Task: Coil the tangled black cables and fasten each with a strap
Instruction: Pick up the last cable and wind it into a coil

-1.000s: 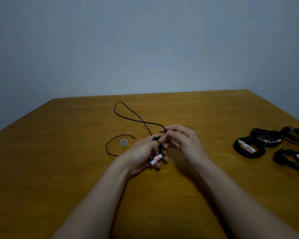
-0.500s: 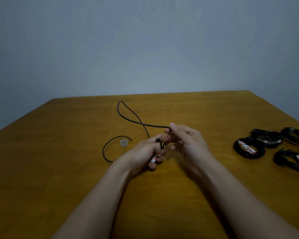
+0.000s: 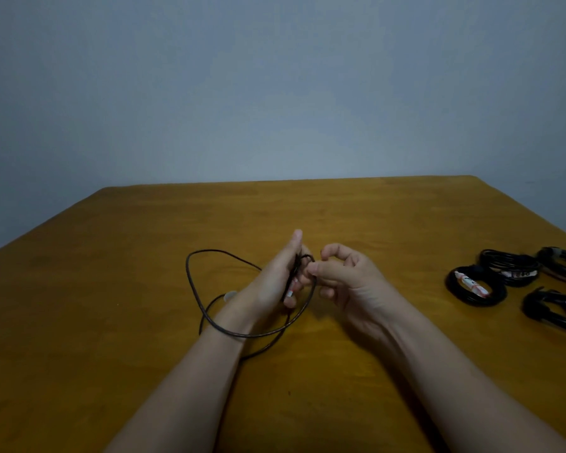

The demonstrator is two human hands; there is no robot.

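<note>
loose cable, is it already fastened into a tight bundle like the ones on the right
No: the loose cable still sprawls in a wide loop over the left hand's wrist, unlike the strapped coils.

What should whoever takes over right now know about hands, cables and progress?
Left hand: shut on the loose black cable, strap tag by its fingers.
Right hand: pinching the same cable next to the left fingers.
One wide loop of it lies over the left wrist and on the table.
Done: four strapped coils at the right edge.
Left: finish coiling this cable and strap it.
</note>
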